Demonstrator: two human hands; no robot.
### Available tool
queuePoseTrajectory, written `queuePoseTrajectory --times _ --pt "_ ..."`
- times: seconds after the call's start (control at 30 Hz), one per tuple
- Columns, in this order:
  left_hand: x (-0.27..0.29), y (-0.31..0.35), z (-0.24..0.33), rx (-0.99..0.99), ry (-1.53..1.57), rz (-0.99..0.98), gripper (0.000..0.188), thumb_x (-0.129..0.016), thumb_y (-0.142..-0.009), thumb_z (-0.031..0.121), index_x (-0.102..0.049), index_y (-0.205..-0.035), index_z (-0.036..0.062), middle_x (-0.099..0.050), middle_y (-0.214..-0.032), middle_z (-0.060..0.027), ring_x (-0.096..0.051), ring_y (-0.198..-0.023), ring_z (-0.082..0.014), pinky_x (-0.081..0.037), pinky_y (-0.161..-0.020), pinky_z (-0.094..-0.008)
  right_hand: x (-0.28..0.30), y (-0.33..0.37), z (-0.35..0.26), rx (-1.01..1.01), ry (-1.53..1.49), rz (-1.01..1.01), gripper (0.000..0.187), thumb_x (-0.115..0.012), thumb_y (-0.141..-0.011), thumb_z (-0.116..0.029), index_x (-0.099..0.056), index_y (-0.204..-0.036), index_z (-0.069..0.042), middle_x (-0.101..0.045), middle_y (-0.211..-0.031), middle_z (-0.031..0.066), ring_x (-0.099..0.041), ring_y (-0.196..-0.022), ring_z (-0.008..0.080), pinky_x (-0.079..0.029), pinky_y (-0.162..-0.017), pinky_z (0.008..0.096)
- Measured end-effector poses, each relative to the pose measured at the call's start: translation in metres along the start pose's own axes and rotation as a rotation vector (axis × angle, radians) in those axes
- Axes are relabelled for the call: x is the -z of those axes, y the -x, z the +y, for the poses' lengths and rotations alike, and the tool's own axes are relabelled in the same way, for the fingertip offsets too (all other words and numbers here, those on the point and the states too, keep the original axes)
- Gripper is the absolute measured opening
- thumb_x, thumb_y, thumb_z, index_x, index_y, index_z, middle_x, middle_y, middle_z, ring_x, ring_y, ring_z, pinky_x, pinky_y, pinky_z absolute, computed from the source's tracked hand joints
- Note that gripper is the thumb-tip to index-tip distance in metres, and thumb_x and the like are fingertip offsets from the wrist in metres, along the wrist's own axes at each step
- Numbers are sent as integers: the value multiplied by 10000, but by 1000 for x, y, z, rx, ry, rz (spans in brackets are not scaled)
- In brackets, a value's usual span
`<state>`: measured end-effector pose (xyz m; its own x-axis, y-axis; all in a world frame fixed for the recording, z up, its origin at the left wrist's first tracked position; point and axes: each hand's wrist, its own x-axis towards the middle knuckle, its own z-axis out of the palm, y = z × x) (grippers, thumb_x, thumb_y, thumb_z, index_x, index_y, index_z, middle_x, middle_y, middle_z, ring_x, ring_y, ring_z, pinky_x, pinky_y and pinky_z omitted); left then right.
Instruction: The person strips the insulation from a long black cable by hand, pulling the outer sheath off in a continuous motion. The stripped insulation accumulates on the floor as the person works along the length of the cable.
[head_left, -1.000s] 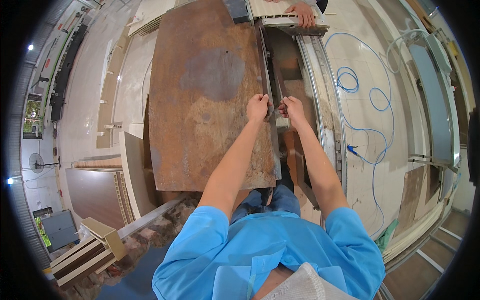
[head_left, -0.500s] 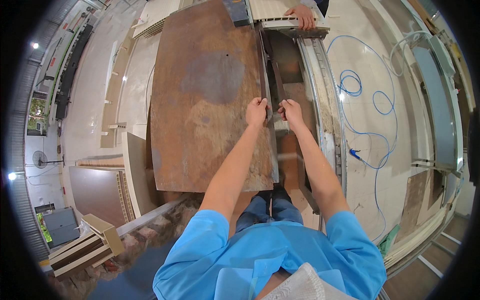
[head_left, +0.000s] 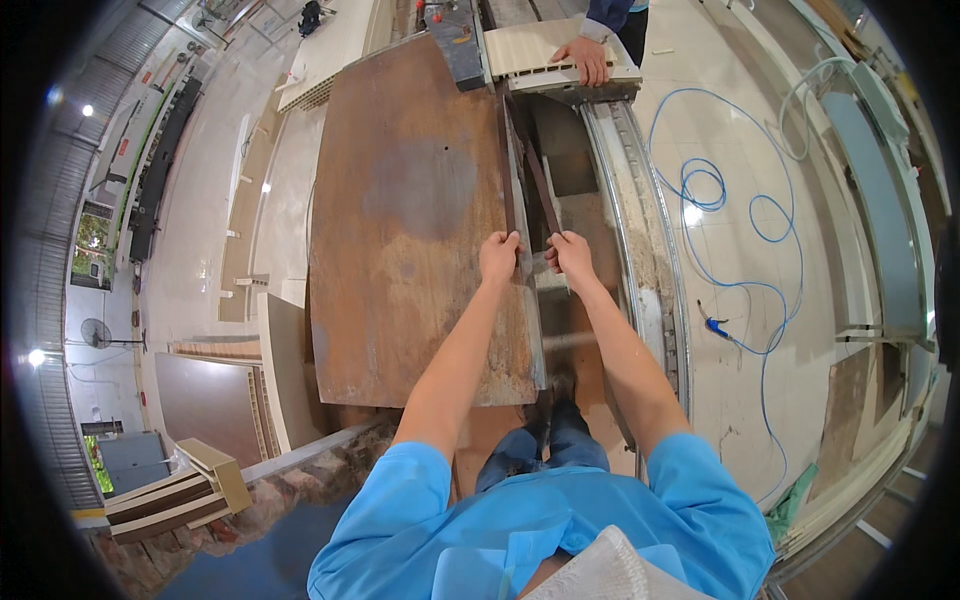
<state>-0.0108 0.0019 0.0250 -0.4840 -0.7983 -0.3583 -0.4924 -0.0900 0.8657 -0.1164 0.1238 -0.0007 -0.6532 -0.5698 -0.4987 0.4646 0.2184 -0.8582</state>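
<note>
Two thin dark brown strips stretch away from me towards a cream ribbed panel [head_left: 540,48] at the far end. My left hand [head_left: 500,257] is closed round the near end of the left strip [head_left: 506,170], beside the right edge of the worn brown tabletop [head_left: 410,260]. Closed on the right strip [head_left: 537,165], my right hand [head_left: 570,256] hangs above the gap between the tabletop and a metal rail. Between my hands the strips stand a little apart. A co-worker's hand [head_left: 584,60] lies on top of the cream panel.
A metal rail [head_left: 638,230] runs along the right of the gap. Left of the panel sits a grey machine block [head_left: 457,50]. A blue hose [head_left: 780,260] loops over the right floor. Boards [head_left: 285,370] and stacked pieces [head_left: 185,495] stand at the left.
Both my hands have drawn back towards me with the strips, which now look straighter. More of the cream panel and the co-worker's sleeve shows at the far end.
</note>
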Motion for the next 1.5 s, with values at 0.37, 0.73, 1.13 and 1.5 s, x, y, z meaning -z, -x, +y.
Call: queuePoseTrajectory --times 0.37,0.73,1.13,1.5 --pt "-4 1 -17 -52 -3 -38 267 -604 -976 271 -665 -871 33 -686 -778 -33 -610 -723 -141 -475 -683 -313 -2 1 5 28 -4 -49 268 -503 -1028 -266 -587 -917 -38 -629 -716 66 -589 -557 143 -463 -477 287" --pt "-3 7 -9 -29 -103 -6 278 -584 -973 295 -692 -907 47 -715 -817 -73 -666 -778 -190 -494 -750 -355 -3 1 4 22 -9 -23 277 -485 -1030 -228 -611 -924 -5 -635 -714 80 -586 -558 144 -462 -496 291" --pt "-5 5 -10 50 -50 8 288 -577 -974 338 -699 -909 86 -714 -825 -24 -651 -779 -170 -487 -756 -341 -5 3 -5 32 1 -26 238 -526 -1017 -271 -609 -959 -55 -621 -681 54 -539 -507 123 -426 -465 265" --pt "-4 10 -5 65 -82 5 285 -574 -976 334 -694 -938 78 -718 -823 -31 -659 -791 -181 -488 -769 -359 -9 -7 1 26 -4 2 267 -502 -1028 -253 -611 -918 -36 -586 -672 35 -496 -516 107 -396 -461 263"
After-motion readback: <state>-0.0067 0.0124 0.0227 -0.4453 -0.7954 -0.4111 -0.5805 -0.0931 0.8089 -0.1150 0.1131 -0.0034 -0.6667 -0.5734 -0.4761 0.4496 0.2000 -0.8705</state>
